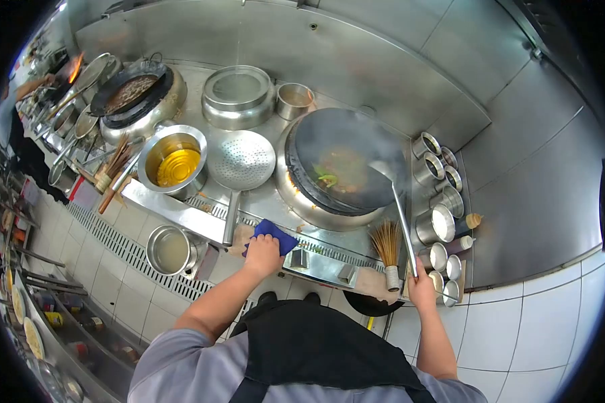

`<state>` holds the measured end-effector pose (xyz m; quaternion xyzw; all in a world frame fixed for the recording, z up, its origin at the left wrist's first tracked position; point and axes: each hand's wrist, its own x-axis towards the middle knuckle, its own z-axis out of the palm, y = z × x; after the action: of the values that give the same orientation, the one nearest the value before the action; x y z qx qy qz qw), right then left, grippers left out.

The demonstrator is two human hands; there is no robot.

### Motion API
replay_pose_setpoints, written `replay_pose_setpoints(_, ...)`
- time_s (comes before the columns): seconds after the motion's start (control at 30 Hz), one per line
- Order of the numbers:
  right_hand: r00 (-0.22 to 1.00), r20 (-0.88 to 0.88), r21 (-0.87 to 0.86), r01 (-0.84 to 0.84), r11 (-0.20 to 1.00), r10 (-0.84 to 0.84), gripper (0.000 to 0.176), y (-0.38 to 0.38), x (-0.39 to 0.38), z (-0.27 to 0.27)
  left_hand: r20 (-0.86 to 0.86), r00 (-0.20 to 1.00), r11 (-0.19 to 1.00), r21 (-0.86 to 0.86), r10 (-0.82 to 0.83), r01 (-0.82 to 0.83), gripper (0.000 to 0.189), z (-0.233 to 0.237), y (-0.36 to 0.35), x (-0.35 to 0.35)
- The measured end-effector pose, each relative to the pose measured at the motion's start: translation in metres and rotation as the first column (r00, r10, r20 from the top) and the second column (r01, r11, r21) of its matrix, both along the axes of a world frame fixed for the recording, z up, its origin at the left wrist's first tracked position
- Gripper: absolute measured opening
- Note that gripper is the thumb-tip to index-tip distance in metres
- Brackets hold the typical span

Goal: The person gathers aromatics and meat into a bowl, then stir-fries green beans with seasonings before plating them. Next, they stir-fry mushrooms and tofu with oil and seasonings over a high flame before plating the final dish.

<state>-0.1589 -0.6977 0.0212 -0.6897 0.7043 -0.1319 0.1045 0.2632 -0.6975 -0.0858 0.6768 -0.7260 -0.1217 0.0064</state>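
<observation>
One left hand (263,253) curls tightly over a crumpled blue cloth (279,236), the closed right hand (421,285) gripping a shiny, long-handled ladle (401,216).

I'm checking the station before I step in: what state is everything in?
Main wok: steaming, food inside
Ladle: in right hand, bowl end in main wok
Blue cloth: bunched under left hand
Strainer: face up, empty
Oil pot: uncovered, part full
Brush: bristles toward the backsplash, idle
Left wok: uncovered, brown contents
Low pot: uncovered, cloudy liquid inside
</observation>
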Motion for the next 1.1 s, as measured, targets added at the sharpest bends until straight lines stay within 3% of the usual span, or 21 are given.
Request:
replay_pose_setpoints(0.07,0.994,0.094,-0.038,-0.055,0.998,0.059,0.048,-0.012,0.003,0.009,0.042,0.999,1.0,0.009,-0.004,0.004,0.043,0.001,-0.003,-0.007)
replay_pose_setpoints(0.1,0.886,0.457,0.219,-0.029,0.975,-0.076,0.043,-0.024,0.013,0.025,0.084,0.996,1.0,0.015,0.005,-0.006,0.039,0.001,-0.005,-0.009)
replay_pose_setpoints(0.13,0.653,0.705,0.45,-0.108,0.886,-0.278,0.037,-0.031,0.023,0.043,0.081,0.997,1.0,0.008,0.01,-0.01,0.039,-0.005,-0.007,-0.01)
replay_pose_setpoints(0.17,0.657,0.706,0.441,-0.116,0.89,-0.264,0.037,-0.034,0.033,0.059,0.083,0.995,0.999,-0.02,0.046,-0.044,0.036,-0.015,-0.01,-0.011)
replay_pose_setpoints(0.23,0.078,0.876,0.476,-0.295,0.828,-0.476,0.03,-0.045,0.054,0.082,0.085,0.99,0.992,-0.059,0.113,-0.108,0.033,-0.028,-0.011,-0.008)
replay_pose_setpoints(0.3,0.07,0.894,0.434,-0.384,0.815,-0.443,0.032,-0.072,0.068,0.083,-0.094,0.982,0.982,-0.078,0.166,-0.174,0.034,-0.031,-0.011,-0.002)
replay_pose_setpoints(0.33,0.102,0.903,0.421,-0.413,0.807,-0.418,0.032,-0.089,0.082,0.086,-0.281,0.936,0.972,-0.035,0.214,-0.233,0.032,0.003,-0.005,0.005)
replay_pose_setpoints(0.37,0.133,0.909,0.411,-0.442,0.797,-0.395,0.032,-0.107,0.099,0.09,-0.274,0.929,0.962,-0.038,0.25,-0.27,0.032,0.008,-0.003,0.013)
replay_pose_setpoints(0.43,0.281,0.908,0.411,-0.454,0.791,-0.31,0.027,-0.148,0.15,0.101,-0.64,0.64,0.895,0.191,0.424,-0.402,0.04,0.011,0.004,0.027)
replay_pose_setpoints(0.47,0.365,0.898,0.402,-0.451,0.797,-0.246,0.023,-0.171,0.181,0.105,-0.821,0.395,0.872,0.229,0.412,-0.433,0.042,0.01,0.012,0.034)
replay_pose_setpoints(0.5,0.432,0.88,0.397,-0.437,0.807,-0.199,0.017,-0.191,0.215,0.111,-0.819,0.387,0.861,0.232,0.424,-0.453,0.042,0.016,0.02,0.039)
replay_pose_setpoints(0.53,0.5,0.862,0.346,-0.458,0.819,-0.084,0.007,-0.219,0.246,0.104,-0.908,-0.053,0.822,0.4,0.416,-0.406,0.042,0.029,0.03,0.042)
replay_pose_setpoints(0.57,0.58,0.815,0.333,-0.473,0.816,0.004,0.006,-0.239,0.281,0.104,-0.801,-0.485,0.8,0.527,0.352,-0.289,0.042,0.042,0.04,0.045)
replay_pose_setpoints(0.6,0.611,0.788,0.297,-0.478,0.826,0.071,0.009,-0.257,0.316,0.097,-0.719,-0.62,0.793,0.558,0.315,-0.244,0.032,0.055,0.052,0.05)
replay_pose_setpoints(0.7,0.752,0.618,0.229,-0.452,0.862,0.23,0.01,-0.304,0.404,0.053,-0.591,-0.794,0.881,0.442,0.141,-0.172,0.038,0.056,0.079,0.062)
replay_pose_setpoints(0.77,0.8,0.577,0.323,-0.411,0.853,0.167,0.01,-0.324,0.447,0.024,-0.512,-0.854,0.864,0.469,0.097,-0.183,0.042,0.058,0.089,0.065)
replay_pose_setpoints(0.83,0.601,0.799,0.395,-0.507,0.766,-0.014,0.011,-0.339,0.474,0.008,-0.434,-0.9,0.873,0.422,-0.043,-0.245,0.045,0.054,0.099,0.064)
replay_pose_setpoints(0.9,0.182,0.731,0.571,-0.69,0.444,-0.657,0.009,-0.373,0.491,0.007,-0.443,-0.893,0.858,0.426,-0.08,-0.288,0.048,0.05,0.103,0.07)
replay_pose_setpoints(0.97,0.112,0.734,0.542,-0.691,0.479,-0.67,0.009,-0.375,0.491,0.027,-0.455,-0.876,0.844,0.395,-0.163,-0.362,0.052,0.04,0.107,0.075)
replay_pose_setpoints(1.03,0.591,0.803,0.544,-0.667,0.509,-0.082,0.017,-0.382,0.482,0.041,-0.462,-0.858,0.836,0.361,-0.226,-0.414,0.058,0.044,0.105,0.084)
replay_pose_setpoints(1.1,0.864,0.287,0.305,-0.492,0.815,0.414,0.017,-0.368,0.471,0.066,-0.369,-0.873,0.874,0.241,-0.318,-0.421,0.065,0.054,0.101,0.092)
